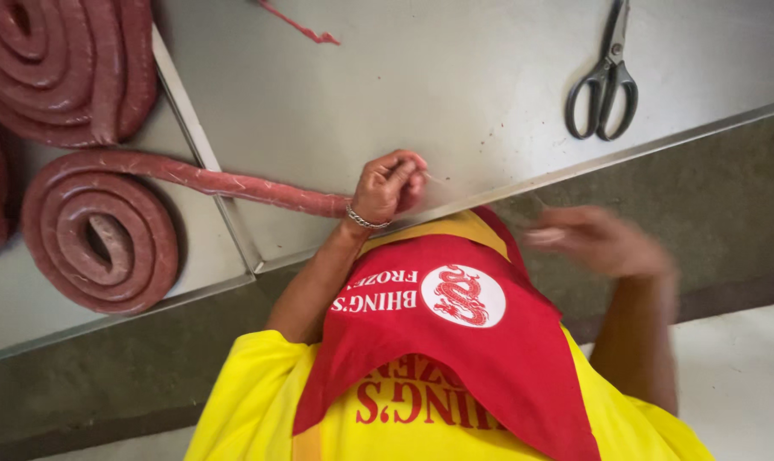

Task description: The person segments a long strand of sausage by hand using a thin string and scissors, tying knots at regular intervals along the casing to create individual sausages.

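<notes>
A long red sausage rope (233, 181) runs from a coil (96, 230) on the left across the steel table (455, 77) to my left hand (388, 188). My left hand, with a metal bracelet at the wrist, is closed around the sausage's end near the table's front edge. A thin pale string (442, 181) leads from that fist towards my right hand (596, 242). My right hand is blurred, off the table's edge to the right, with its fingers pinched together as if on the string. I wear a yellow shirt and a red apron (455, 341).
Black-handled scissors (604, 85) lie on the table at the upper right. Another big sausage coil (62, 68) fills the upper left, on a separate steel tray (190, 128). A small red scrap (301, 30) lies at the top. A grey floor shows below the table edge.
</notes>
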